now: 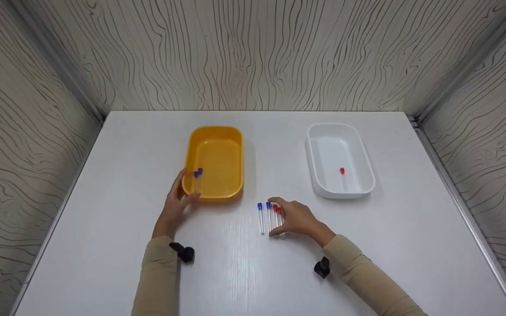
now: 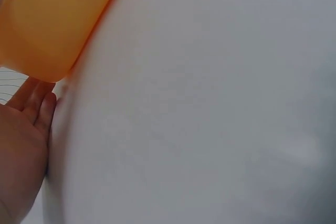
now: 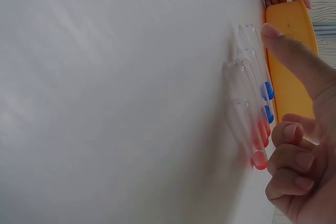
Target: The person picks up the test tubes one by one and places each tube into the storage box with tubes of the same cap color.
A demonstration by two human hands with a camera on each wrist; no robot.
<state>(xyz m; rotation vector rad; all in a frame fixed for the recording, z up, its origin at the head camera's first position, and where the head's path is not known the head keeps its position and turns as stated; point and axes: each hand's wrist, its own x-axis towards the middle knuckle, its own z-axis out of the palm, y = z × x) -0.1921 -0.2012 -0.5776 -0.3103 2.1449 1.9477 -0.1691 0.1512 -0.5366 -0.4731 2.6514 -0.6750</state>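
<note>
My left hand (image 1: 176,204) grips the near left corner of a yellow tray (image 1: 220,162), thumb by its front rim and fingers along its outer left side. Inside that tray are two clear tubes with blue caps (image 1: 198,173). Beyond the tray's right front corner, clear capped tubes lie side by side on the table. Two have blue caps, the outer one a blue-capped tube (image 1: 261,219); beside them are red-capped tubes (image 3: 247,135), partly hidden by my right hand (image 1: 296,218). That hand hovers over the row, thumb and index finger spread apart, its other fingers curled, with nothing held.
A white tray (image 1: 312,173) stands at the right of the table, with one red-capped tube (image 1: 342,172) inside. Wood-patterned walls (image 1: 253,52) enclose the white table (image 1: 103,210) at the back and both sides.
</note>
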